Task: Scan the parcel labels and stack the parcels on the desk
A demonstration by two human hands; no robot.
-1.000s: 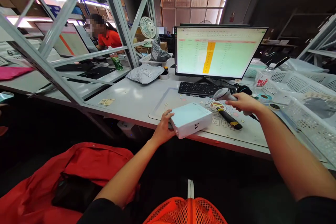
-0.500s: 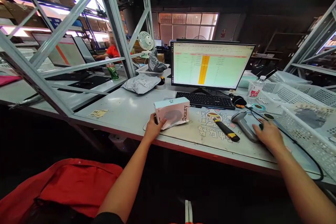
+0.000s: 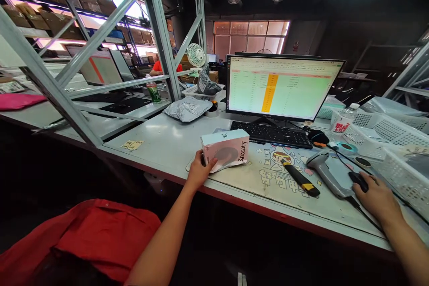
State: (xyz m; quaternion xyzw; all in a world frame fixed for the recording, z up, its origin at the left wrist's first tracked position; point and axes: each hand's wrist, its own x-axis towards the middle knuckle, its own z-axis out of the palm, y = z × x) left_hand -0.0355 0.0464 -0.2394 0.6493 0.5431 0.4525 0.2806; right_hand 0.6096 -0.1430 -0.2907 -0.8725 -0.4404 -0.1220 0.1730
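My left hand grips the left end of a white and pink box, which stands tilted on its long edge at the left end of the desk mat. My right hand lies far to the right with its fingers curled over a black mouse. A grey barcode scanner lies on the mat just left of that hand, untouched. A black and yellow utility knife lies between the box and the scanner.
A monitor and keyboard stand behind the mat, with a second mouse beside them. White baskets crowd the right. A grey bag, steel racking and a distant person in red are on the left. Red cloth lies below.
My right hand laid the scanner down on the mat and moved right onto the black mouse. My left hand tipped the box from flat up onto its edge.
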